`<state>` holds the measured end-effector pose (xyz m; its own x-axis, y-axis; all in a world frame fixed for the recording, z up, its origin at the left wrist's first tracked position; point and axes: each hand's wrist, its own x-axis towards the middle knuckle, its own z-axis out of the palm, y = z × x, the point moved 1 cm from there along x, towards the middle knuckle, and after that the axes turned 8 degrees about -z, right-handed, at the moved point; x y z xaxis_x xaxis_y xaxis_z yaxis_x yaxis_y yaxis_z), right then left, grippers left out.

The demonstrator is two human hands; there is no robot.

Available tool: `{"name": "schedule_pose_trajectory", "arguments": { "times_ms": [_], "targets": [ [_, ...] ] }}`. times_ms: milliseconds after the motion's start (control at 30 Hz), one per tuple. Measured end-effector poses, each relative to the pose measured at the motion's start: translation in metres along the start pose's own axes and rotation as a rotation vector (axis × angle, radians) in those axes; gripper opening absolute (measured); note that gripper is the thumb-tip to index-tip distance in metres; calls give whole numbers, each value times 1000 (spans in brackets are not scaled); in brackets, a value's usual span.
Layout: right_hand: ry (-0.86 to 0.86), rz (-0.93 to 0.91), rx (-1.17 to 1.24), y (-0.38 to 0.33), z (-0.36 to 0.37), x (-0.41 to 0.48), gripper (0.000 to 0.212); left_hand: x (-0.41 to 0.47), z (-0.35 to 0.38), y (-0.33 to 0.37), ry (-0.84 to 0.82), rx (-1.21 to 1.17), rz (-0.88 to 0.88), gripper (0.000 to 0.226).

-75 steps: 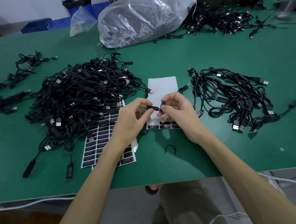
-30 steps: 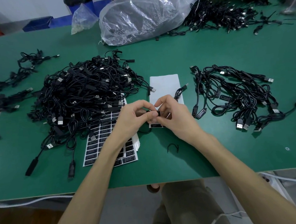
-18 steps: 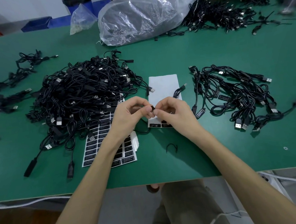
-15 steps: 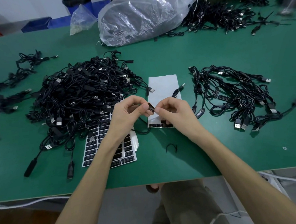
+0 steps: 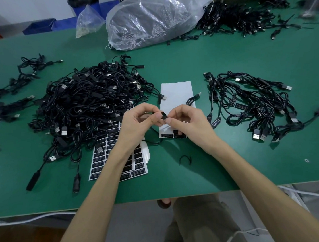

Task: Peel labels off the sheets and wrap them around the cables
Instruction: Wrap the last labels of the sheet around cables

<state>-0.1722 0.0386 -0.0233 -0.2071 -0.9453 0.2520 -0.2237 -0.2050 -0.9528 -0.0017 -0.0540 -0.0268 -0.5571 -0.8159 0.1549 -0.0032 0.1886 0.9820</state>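
Observation:
My left hand and my right hand meet above the table, both pinching a small black label on a thin black cable that loops off to the right. Beneath them lies a mostly bare white label sheet with a few black labels left along its near edge. A fuller sheet of black labels lies under my left forearm. A big heap of black cables sits to the left, and a smaller pile of cables with labels on them to the right.
A large clear plastic bag stands at the back, with another cable pile at the back right and loose cables at the far left. A small black tie lies near the green table's front edge.
Both hands have kept working the label round the cable in about the same spot, lifting slightly off the white sheet. The cable's free end shifted a little.

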Motion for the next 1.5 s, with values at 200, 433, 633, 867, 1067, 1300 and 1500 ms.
{"name": "schedule_pose_trajectory", "arguments": {
  "times_ms": [200,433,633,867,1067,1300,1500],
  "targets": [
    [23,41,20,-1,0,0,6,0,1,0,-14,-6,-17,12],
    [57,8,96,-6,-2,-1,8,-1,2,3,30,-73,10,35],
    [58,24,188,-12,-2,-2,4,-1,2,3,30,-68,13,28],
    [41,27,152,-8,0,0,3,-1,2,3,-3,-59,-20,26],
    [16,52,135,-4,0,0,4,0,1,1,-26,-64,-18,27],
    [16,74,133,-3,0,1,10,1,0,-1,-21,-27,-14,26],
    [15,93,136,-2,-1,2,9,1,1,-1,-6,-19,-24,29]
  ]
}}
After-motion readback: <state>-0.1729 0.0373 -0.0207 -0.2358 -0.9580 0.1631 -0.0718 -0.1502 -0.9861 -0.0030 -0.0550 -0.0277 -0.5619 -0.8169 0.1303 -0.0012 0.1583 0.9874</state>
